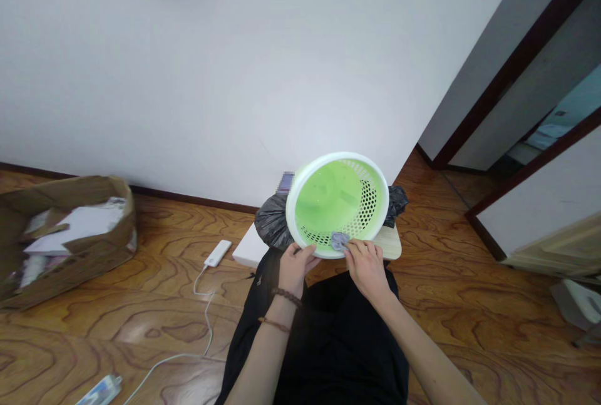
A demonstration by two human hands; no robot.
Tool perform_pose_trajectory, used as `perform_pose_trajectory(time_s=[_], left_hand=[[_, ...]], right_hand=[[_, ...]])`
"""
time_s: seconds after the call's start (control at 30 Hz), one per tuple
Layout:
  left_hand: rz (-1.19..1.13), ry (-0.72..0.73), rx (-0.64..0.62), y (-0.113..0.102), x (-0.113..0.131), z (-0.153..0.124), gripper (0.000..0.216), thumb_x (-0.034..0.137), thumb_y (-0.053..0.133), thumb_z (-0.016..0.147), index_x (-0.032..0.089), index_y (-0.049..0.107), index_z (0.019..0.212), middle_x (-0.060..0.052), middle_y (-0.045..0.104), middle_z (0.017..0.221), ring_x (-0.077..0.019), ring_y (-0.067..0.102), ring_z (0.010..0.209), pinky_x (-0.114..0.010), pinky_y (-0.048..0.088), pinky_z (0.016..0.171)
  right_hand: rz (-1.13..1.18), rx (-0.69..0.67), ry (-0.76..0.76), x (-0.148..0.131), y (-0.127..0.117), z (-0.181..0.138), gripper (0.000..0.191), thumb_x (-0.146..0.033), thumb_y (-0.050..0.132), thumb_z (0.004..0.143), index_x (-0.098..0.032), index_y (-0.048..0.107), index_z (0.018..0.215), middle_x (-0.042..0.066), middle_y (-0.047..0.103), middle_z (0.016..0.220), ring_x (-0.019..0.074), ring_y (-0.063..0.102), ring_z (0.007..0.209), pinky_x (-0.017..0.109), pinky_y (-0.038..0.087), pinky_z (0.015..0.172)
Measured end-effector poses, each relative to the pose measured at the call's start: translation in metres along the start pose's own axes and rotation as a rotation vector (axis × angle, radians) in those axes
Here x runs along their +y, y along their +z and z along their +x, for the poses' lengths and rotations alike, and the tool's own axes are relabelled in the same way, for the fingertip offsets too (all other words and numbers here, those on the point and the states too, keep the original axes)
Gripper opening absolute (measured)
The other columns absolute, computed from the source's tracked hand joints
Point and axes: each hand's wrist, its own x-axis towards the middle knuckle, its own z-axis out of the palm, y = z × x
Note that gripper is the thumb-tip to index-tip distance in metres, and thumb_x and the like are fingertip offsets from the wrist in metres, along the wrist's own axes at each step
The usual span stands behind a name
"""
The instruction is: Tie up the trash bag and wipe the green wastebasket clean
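Note:
A green plastic basket point(328, 198) with a white rim and perforated sides is tipped so that its mouth faces me. My left hand point(297, 265) grips the near-left part of the rim, fingers closed on it. At the near-right rim, my right hand point(366, 264) pinches a small greyish-purple cloth point(339, 241), which lies against the perforated inner wall. Black plastic bags point(275, 222) show on both sides of the basket. Below the basket, a light wooden board point(390, 243) is partly covered.
An open cardboard box point(101, 261) with papers stands on the wooden floor at left. A white power strip point(218, 253) and its cable lie nearby. The white wall point(235, 79) rises behind the basket; a doorway is at right.

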Motion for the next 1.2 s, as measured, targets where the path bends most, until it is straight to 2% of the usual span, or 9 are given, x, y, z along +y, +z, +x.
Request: perform_pose_trajectory(time_s=[0.1,0.3,0.57,0.67,0.77,0.9,1.0,1.13,1.2], left_hand=[[-0.011,0.001,0.000,0.001,-0.003,0.000,0.029,0.012,0.069,0.066,0.013,0.050,0.088,-0.013,0.068,0.089,-0.0217,0.067,0.077,-0.042,0.053,0.079],[-0.002,0.005,0.001,0.000,-0.004,0.001,0.031,0.013,0.070,0.066,0.013,0.051,0.090,-0.013,0.068,0.089,-0.0222,0.067,0.077,-0.042,0.053,0.077],[0.026,0.010,0.003,0.000,-0.005,-0.001,0.032,0.016,0.071,0.066,0.013,0.051,0.092,-0.015,0.068,0.091,-0.0233,0.067,0.078,-0.041,0.053,0.077],[0.039,0.010,0.000,-0.003,-0.006,0.001,0.034,0.017,0.072,0.066,0.012,0.052,0.093,-0.015,0.068,0.091,-0.0233,0.067,0.079,-0.041,0.053,0.078],[0.050,0.008,-0.007,-0.008,-0.007,0.003,0.035,0.018,0.073,0.065,0.012,0.052,0.093,-0.015,0.068,0.093,-0.0228,0.067,0.079,-0.042,0.052,0.079],[0.075,0.003,-0.002,-0.007,-0.008,0.003,0.036,0.018,0.074,0.064,0.012,0.053,0.092,-0.015,0.068,0.093,-0.0217,0.067,0.078,-0.041,0.052,0.080],[0.081,0.012,-0.010,-0.005,-0.009,0.004,0.035,0.017,0.073,0.064,0.012,0.053,0.092,-0.015,0.068,0.092,-0.0214,0.067,0.077,-0.041,0.053,0.078],[0.086,0.016,0.020,-0.010,-0.007,0.006,0.029,0.014,0.069,0.066,0.012,0.054,0.090,-0.013,0.068,0.089,-0.0209,0.067,0.074,-0.039,0.054,0.074],[0.086,0.004,0.046,-0.015,-0.004,0.008,0.026,0.014,0.067,0.067,0.012,0.054,0.090,-0.013,0.068,0.087,-0.0204,0.067,0.072,-0.039,0.054,0.073]], right_hand=[[-0.010,0.015,0.044,0.002,0.001,0.000,0.027,-0.026,0.036,0.092,-0.022,0.060,0.104,0.006,0.059,0.110,0.0223,0.044,0.099,0.037,0.030,0.085],[0.097,0.003,0.032,-0.027,0.010,-0.004,0.029,-0.029,0.037,0.091,-0.026,0.058,0.112,0.005,0.058,0.113,0.0214,0.045,0.098,0.035,0.032,0.081],[0.203,0.130,0.448,-0.057,0.022,0.003,0.027,-0.031,0.041,0.088,-0.027,0.066,0.093,0.006,0.062,0.103,0.0250,0.047,0.093,0.038,0.032,0.075],[0.266,0.148,0.482,-0.066,0.028,-0.001,0.026,-0.031,0.042,0.087,-0.028,0.066,0.096,0.005,0.061,0.106,0.0252,0.047,0.094,0.037,0.033,0.073],[0.281,0.160,0.487,-0.058,0.028,-0.006,0.025,-0.031,0.043,0.086,-0.029,0.067,0.095,0.005,0.062,0.105,0.0249,0.048,0.092,0.036,0.033,0.072],[0.215,0.211,0.589,-0.033,0.025,-0.008,0.024,-0.032,0.045,0.084,-0.027,0.069,0.089,0.007,0.062,0.104,0.0261,0.049,0.089,0.036,0.033,0.069],[0.242,0.198,0.559,-0.035,0.026,-0.007,0.025,-0.031,0.045,0.083,-0.026,0.069,0.089,0.007,0.062,0.103,0.0248,0.049,0.088,0.034,0.033,0.067],[0.374,0.144,0.395,-0.063,0.029,-0.002,0.027,-0.027,0.042,0.085,-0.025,0.067,0.096,0.004,0.062,0.101,0.0207,0.050,0.089,0.032,0.035,0.075],[0.383,0.127,0.384,-0.070,0.029,0.000,0.026,-0.027,0.043,0.085,-0.026,0.067,0.094,0.004,0.062,0.099,0.0208,0.050,0.090,0.033,0.035,0.076]])
